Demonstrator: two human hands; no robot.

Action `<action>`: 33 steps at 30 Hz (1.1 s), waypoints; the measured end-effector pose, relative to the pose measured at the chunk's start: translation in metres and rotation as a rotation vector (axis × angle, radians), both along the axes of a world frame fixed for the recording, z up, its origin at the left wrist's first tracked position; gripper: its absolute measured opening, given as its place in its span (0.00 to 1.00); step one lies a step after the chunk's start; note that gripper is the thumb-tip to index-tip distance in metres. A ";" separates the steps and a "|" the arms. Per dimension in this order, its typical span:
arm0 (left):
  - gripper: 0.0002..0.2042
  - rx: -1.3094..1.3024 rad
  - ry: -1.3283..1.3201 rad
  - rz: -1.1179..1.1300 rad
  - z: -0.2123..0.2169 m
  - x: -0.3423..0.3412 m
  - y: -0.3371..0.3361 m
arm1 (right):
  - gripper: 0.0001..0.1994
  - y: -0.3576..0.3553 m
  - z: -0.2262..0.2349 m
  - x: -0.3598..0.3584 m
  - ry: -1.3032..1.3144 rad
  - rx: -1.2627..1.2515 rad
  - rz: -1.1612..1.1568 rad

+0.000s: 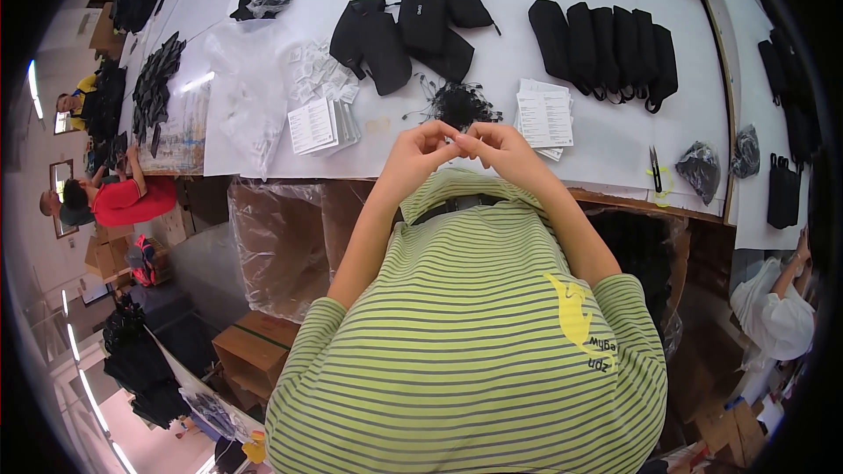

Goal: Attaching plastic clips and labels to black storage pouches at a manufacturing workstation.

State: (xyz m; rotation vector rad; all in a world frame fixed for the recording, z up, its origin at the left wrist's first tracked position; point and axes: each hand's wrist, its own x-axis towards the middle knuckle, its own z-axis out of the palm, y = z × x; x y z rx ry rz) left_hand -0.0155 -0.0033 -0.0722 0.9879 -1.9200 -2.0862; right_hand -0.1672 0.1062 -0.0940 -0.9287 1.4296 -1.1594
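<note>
My left hand (pixel 414 156) and my right hand (pixel 505 154) meet fingertip to fingertip at the table's near edge. Both are closed in a pinch, and whatever lies between the fingers is too small to make out. Just beyond them is a tangled pile of black cords (pixel 461 105) with small ends. A stack of white printed cards (pixel 314 128) lies left of my hands, and another card stack (pixel 544 118) lies to the right. Behind the cords rest several black fabric pouches (pixel 376 46), partly overlapping.
Small white packets (pixel 320 72) and clear plastic bags (pixel 246 79) spread to the left. A row of black pouches (pixel 606 48) stands at the right, with black-handled snips (pixel 655 171) nearer the edge. Cartons (pixel 255 347) sit below. A co-worker in red (pixel 132 202) is at far left.
</note>
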 end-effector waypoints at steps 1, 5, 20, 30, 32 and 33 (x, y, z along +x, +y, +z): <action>0.09 -0.009 -0.027 -0.037 0.000 0.001 0.000 | 0.16 0.001 0.000 0.001 -0.071 0.026 0.007; 0.08 -0.100 -0.049 -0.117 0.008 0.002 0.001 | 0.12 0.003 0.000 0.004 -0.305 0.055 0.031; 0.08 -0.265 -0.076 -0.174 0.010 -0.010 0.007 | 0.11 0.016 0.018 -0.001 -0.255 0.018 -0.213; 0.08 -0.332 -0.092 -0.214 0.019 0.009 -0.020 | 0.14 0.035 -0.002 -0.038 -0.106 0.011 -0.184; 0.08 -0.473 -0.050 -0.212 0.024 0.007 -0.018 | 0.13 0.037 0.003 -0.037 0.111 -0.004 -0.153; 0.07 -0.512 -0.049 -0.248 0.031 0.004 -0.013 | 0.13 0.034 0.011 -0.031 0.327 -0.014 -0.116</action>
